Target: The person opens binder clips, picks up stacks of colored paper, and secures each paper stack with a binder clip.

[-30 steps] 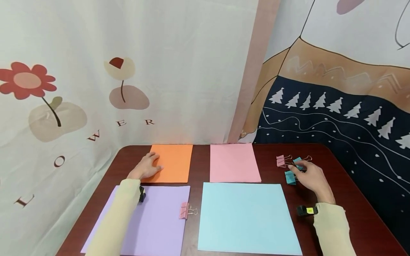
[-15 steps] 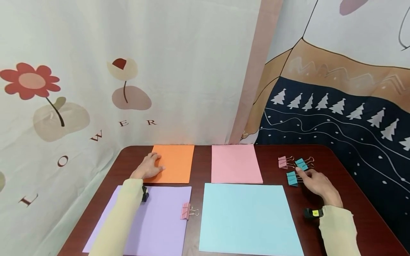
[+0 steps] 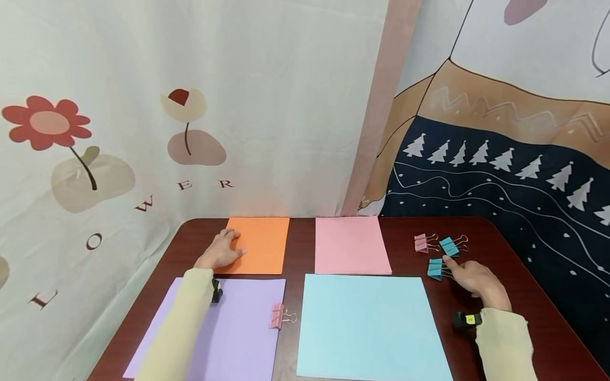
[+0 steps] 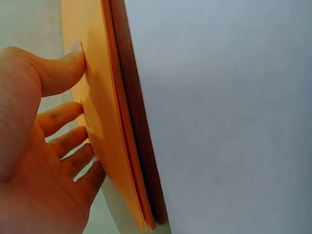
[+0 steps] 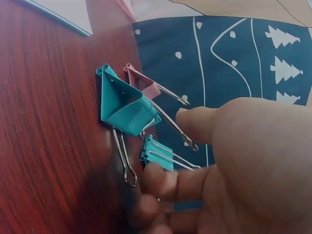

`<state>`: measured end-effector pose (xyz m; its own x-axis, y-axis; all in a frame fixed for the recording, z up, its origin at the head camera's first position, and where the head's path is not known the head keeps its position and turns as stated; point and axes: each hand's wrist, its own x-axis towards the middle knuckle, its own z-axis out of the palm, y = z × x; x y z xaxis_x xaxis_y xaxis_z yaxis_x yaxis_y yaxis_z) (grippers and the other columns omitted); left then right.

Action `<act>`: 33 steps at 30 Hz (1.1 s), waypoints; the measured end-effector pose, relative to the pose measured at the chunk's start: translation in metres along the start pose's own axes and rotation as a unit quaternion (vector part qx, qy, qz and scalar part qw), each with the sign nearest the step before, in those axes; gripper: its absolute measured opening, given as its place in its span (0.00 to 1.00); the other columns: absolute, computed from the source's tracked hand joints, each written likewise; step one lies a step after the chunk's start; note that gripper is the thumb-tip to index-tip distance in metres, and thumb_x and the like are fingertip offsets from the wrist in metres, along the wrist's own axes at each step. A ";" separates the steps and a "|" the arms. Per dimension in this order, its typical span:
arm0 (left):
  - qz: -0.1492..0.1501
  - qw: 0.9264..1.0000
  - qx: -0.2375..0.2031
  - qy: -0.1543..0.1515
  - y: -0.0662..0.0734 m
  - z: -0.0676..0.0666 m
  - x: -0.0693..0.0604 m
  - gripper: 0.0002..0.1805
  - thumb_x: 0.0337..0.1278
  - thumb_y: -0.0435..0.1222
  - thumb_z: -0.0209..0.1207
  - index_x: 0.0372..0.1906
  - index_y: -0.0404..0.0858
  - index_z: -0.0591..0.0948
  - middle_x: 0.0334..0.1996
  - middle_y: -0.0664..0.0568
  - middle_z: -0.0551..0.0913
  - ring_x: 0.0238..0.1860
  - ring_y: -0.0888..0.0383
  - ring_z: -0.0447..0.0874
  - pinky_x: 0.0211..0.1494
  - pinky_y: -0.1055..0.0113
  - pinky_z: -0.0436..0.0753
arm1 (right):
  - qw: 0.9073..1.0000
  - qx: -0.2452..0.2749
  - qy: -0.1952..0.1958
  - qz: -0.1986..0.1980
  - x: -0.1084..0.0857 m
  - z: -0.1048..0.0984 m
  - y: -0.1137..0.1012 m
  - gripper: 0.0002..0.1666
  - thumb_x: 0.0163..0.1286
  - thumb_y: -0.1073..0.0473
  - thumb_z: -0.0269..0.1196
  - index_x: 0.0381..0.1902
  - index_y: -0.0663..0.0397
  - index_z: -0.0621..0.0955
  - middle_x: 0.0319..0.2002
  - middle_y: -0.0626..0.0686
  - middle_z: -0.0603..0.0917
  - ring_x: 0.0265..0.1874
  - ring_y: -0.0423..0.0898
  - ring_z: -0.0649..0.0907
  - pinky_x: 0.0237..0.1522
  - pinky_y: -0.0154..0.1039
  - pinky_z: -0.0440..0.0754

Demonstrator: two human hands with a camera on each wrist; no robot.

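My left hand lies over the left part of a stack of orange paper, its fingers spread. In the left wrist view the thumb and fingertips touch the top orange sheet. My right hand is at the near teal binder clip. The right wrist view has the thumb and fingers on either side of this clip's wire handles, not visibly pinching them. Just beyond lie a second teal binder clip and a pink binder clip.
Purple paper lies under my left forearm, with a pink binder clip on its right edge. Light blue paper and pink paper lie on the dark red table. Printed curtains hang behind.
My right hand has drawn back from the far teal clip toward the near one, and the far clip shows fully now. My left hand stays on the orange paper.
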<state>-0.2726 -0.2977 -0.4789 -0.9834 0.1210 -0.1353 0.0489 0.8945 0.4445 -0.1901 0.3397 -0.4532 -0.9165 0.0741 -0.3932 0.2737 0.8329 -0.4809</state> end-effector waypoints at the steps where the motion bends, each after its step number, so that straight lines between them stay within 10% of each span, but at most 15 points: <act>1: 0.000 1.000 -0.001 0.001 0.000 0.000 0.000 0.37 0.69 0.42 0.62 0.74 0.27 0.64 0.78 0.29 0.53 0.77 0.30 0.50 0.75 0.31 0.59 | 1.000 0.005 -0.002 -0.004 0.001 0.001 0.000 0.51 0.80 0.28 0.35 0.43 0.74 0.79 0.32 0.60 0.77 0.35 0.54 0.79 0.35 0.46 0.83; 8: -0.011 1.000 -0.014 0.001 0.002 0.000 0.001 0.36 0.70 0.41 0.62 0.74 0.28 0.64 0.78 0.30 0.52 0.78 0.31 0.49 0.76 0.32 0.58 | 0.999 0.036 0.012 -0.031 0.003 0.005 0.000 0.42 0.82 0.32 0.35 0.21 0.52 0.77 0.20 0.48 0.70 0.26 0.48 0.74 0.32 0.41 0.79; 23: -0.048 0.998 -0.038 0.014 0.006 0.002 0.003 0.35 0.67 0.41 0.66 0.72 0.30 0.67 0.78 0.32 0.54 0.77 0.34 0.52 0.77 0.35 0.60 | 0.994 0.091 0.038 -0.043 0.001 0.002 -0.003 0.41 0.81 0.31 0.41 0.43 0.62 0.83 0.34 0.55 0.78 0.37 0.49 0.79 0.37 0.40 0.83; 27: -0.051 0.998 -0.041 0.016 0.007 0.002 0.003 0.35 0.66 0.40 0.66 0.72 0.29 0.67 0.77 0.32 0.54 0.77 0.34 0.52 0.77 0.35 0.60 | 0.990 0.128 0.050 -0.040 0.003 0.004 -0.004 0.45 0.76 0.29 0.51 0.56 0.70 0.77 0.42 0.60 0.84 0.36 0.46 0.86 0.50 0.51 0.86; 33: -0.059 0.997 -0.045 0.019 0.007 0.002 0.004 0.35 0.66 0.40 0.66 0.72 0.30 0.67 0.77 0.34 0.55 0.77 0.35 0.53 0.77 0.35 0.60 | 0.980 0.196 0.023 -0.005 0.009 0.004 -0.002 0.62 0.65 0.26 0.64 0.70 0.77 0.64 0.47 0.60 0.89 0.41 0.45 0.91 0.69 0.71 0.64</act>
<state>-0.2755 -0.2899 -0.4783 -0.9873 -0.0004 -0.1588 -0.0817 0.8586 0.5061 -0.1981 0.3372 -0.4589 -0.9297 0.0997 -0.3547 0.3470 0.5604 -0.7520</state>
